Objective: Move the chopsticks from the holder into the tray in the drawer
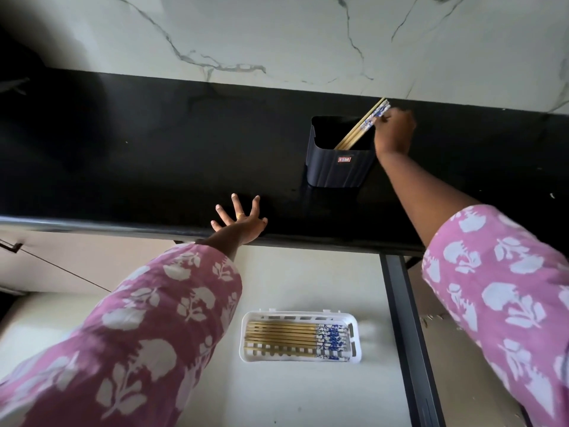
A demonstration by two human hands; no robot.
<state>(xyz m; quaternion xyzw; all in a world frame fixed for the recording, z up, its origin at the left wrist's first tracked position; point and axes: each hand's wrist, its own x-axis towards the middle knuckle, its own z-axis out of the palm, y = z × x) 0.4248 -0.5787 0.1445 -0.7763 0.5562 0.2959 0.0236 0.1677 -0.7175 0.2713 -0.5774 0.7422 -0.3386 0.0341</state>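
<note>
A: Left side first?
B: Left hand [238,217], lower middle of frame, fingers splayed flat on the black countertop [123,155] near its front edge. Grasping nothing.
A: Target?
B: White slotted tray [246,334], low centre, in the open drawer [308,278]. Laid chopsticks [286,335] already in it, long axis left-right, patterned ends to the right.
A: What's left to move?
B: Leaning chopsticks [360,131] in the dark holder [338,171], upper right of centre. Tips down inside, long axis slanting up to the right. Right hand [395,132] is just right of the holder, fingers pinched on their blue-white top ends.
A: Key relation?
B: Right hand is the nearer one and has the tops. Tray lies down-frame, slightly left of the holder. Likely a lift along the slant, then a turn level to match the laid ones.
</note>
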